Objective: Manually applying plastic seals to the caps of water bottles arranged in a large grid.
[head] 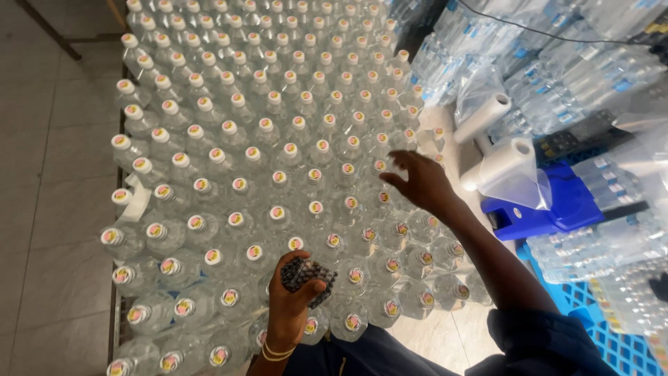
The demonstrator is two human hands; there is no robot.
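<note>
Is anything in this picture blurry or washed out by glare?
In the head view, the right hand shows smeared fingertips, blurred by motion; the left hand and its dark bundle look sharp. The clear bottles catch soft highlights without harsh glare; the lines of bottles bow outward toward the frame edges.

White film rolls (497, 143) sit above a blue crate (598, 327), beside wrapped bottle packs (591, 83).

Soft, even daylight is filling the room, seeming to come from the upper right, where the wrapped bottle packs (557, 63) are glaring pale. The clear bottles (229, 139) are glinting faintly. The right hand (417, 182) is blurring at its fingertips. Straight lines are bowing near the frame's edges.
</note>
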